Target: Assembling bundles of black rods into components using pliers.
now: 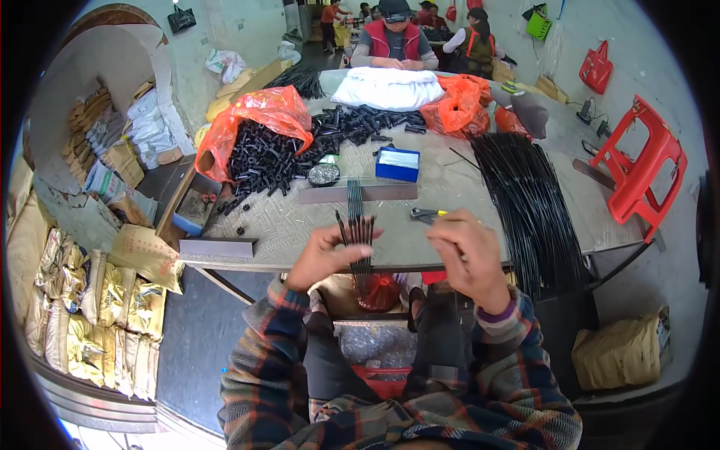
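Head camera view, looking down at my hands over the near edge of the counter. My left hand is curled around a small bunch of thin black rods, pinching them between thumb and fingers so they stand upright and fan out a little above my fist. My right hand sits just to the right of the rods, fingers bent inward in a loose fist; I cannot tell whether it grips anything. Both of my sleeves are plaid.

Taking the rods as the landmark: right behind them, a flat grey metal bar lies crosswise on the counter. Behind that and slightly right sits a small blue box. Just right of the rods, beyond my right hand, lie pliers with a yellow handle. Farther right, a large sheaf of long black wires runs toward me and hangs past the counter edge. Behind and left of the rods, a heap of short black tubes spills from an orange plastic bag. Below the rods, under the counter edge, hangs a small red bag. Far behind, people in red vests sit at the counter's far end.
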Tool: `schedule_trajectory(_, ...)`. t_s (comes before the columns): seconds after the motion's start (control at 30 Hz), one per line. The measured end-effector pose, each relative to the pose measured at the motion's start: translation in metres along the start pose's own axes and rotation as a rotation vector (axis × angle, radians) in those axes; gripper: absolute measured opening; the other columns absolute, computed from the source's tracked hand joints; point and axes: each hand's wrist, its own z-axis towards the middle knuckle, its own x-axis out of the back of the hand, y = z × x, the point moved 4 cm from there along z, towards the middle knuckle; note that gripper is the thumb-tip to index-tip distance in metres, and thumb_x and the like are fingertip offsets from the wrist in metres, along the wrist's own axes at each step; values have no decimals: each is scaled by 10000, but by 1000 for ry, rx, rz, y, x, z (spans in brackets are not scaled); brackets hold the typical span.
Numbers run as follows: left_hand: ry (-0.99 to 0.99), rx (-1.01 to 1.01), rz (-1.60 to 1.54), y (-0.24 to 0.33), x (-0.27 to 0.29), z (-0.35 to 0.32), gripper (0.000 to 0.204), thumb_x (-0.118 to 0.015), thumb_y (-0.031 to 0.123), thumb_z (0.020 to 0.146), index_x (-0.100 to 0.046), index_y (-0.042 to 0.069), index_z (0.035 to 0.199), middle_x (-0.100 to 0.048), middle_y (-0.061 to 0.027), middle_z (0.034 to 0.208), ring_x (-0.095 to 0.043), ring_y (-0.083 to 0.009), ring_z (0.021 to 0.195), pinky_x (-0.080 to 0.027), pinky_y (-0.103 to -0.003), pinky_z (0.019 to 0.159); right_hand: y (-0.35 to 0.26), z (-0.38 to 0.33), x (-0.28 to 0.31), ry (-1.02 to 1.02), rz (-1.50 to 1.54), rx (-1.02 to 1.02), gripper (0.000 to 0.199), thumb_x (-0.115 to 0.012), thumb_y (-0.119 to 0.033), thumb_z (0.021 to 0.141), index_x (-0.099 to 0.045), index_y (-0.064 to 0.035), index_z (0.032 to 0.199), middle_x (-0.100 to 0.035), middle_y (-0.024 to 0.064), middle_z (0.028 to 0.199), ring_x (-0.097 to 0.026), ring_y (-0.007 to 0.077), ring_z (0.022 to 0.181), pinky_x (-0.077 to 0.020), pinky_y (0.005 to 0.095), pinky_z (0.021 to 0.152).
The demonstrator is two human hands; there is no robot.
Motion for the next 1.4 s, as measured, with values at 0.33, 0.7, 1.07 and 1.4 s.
schedule_trajectory(0.33, 142, -151, 28, 45, 0, 3, 255, -568, 6, 830, -591, -19, 1083, -647, -59, 904, -586, -107, 849, -464, -237, 786, 9, 7, -44, -12, -293, 80, 295, -617, 32, 691, -661, -130, 933, -528, 72, 789, -537, 190, 582, -410, 281, 466)
schedule_trajectory(0.7, 168, -220, 148, 43, -2, 5, 205, -561, 16, 838, -614, -9, 1035, -639, -41, 856, -573, -92, 811, -457, -229, 756, 14, 1, -44, 29, -142, -33, 301, -572, 72, 749, -649, -73, 1001, -492, 69, 754, -496, 134, 594, -387, 231, 514)
schedule_trajectory(1.07, 189, -244, 119, 42, -2, 8, 177, -565, 40, 847, -623, -6, 1007, -657, -52, 889, -594, -84, 805, -482, -216, 740, 29, 1, -52, -30, 185, -241, 244, -583, 15, 780, -640, -63, 1004, -504, 58, 714, -478, 147, 678, -379, 251, 566)
schedule_trajectory(1.4, 202, -192, 136, 41, -3, 10, 172, -591, 42, 830, -641, 6, 991, -659, -34, 856, -575, -61, 798, -471, -203, 720, 19, 12, -34, -41, -258, 101, 315, -610, -5, 691, -662, -135, 974, -482, 37, 749, -526, 166, 606, -437, 263, 502)
